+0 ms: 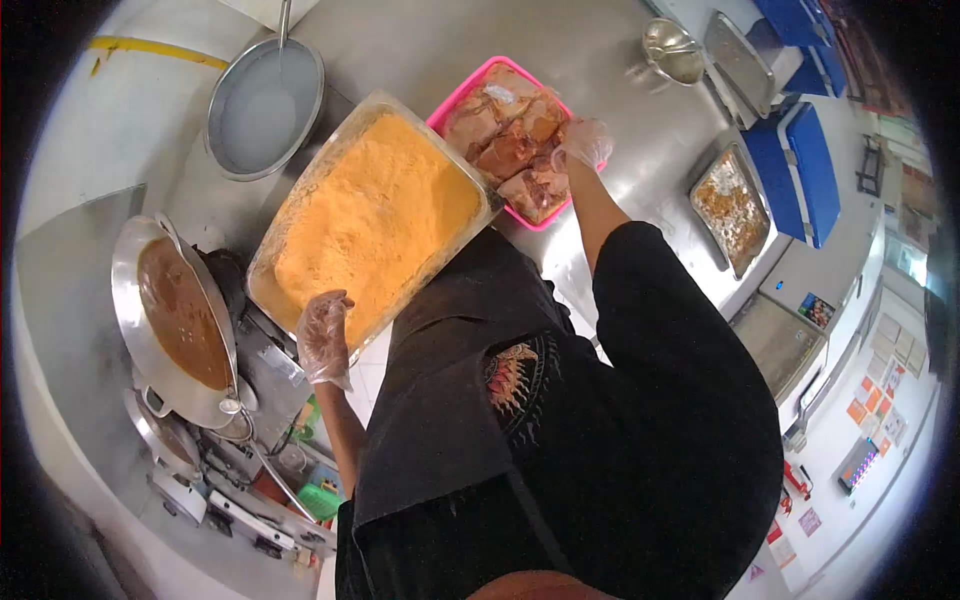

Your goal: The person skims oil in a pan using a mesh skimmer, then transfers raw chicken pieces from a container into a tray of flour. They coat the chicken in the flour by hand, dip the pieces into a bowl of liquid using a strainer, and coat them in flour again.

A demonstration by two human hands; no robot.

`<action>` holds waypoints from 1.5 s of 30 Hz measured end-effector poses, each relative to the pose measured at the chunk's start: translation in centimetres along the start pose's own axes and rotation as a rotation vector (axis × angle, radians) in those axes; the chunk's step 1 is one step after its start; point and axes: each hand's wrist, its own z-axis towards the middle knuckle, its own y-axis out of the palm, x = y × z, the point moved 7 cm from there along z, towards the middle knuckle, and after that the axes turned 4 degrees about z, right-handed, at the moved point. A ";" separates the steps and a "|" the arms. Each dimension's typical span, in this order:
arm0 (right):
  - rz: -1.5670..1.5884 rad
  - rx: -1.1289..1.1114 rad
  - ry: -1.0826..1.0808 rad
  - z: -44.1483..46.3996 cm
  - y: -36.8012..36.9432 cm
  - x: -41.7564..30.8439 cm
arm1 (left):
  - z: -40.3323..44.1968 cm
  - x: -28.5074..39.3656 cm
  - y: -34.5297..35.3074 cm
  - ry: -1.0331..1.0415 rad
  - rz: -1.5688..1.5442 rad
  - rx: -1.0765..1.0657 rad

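Smooth steel desk [620, 110]; powdery orange flour [380, 205] fills a tub [489, 207] beside glistening meat [508, 145] in a pink bin [455, 97]. Gloved left hand [324, 338] bends over the flour; right hand [585, 143] touches meat. Neither grip is clear.

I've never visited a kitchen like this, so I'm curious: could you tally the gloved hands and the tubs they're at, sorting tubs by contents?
Left hand and right hand, both gloved: 2
Pink tub of meat: 1
Translucent tub of orange powder: 1
Total: 4

No text can be read. The paper sheets [905, 345] posted on the wall [845, 525] are shown too small, and the sun print [512, 376] on the black shirt [680, 430] may be lettered.
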 end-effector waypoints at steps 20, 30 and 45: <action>1.311 -0.245 -0.661 -12.8 -16.9 -3.6 | 9.9 15.7 23.9 0.497 0.376 -0.507; 1.600 -0.368 -0.153 -9.4 -5.0 1.1 | 15.0 9.9 34.6 0.441 0.156 -0.537; 0.998 -0.395 -0.564 -13.1 -10.9 -0.2 | 11.5 11.4 37.4 0.325 -0.177 -0.287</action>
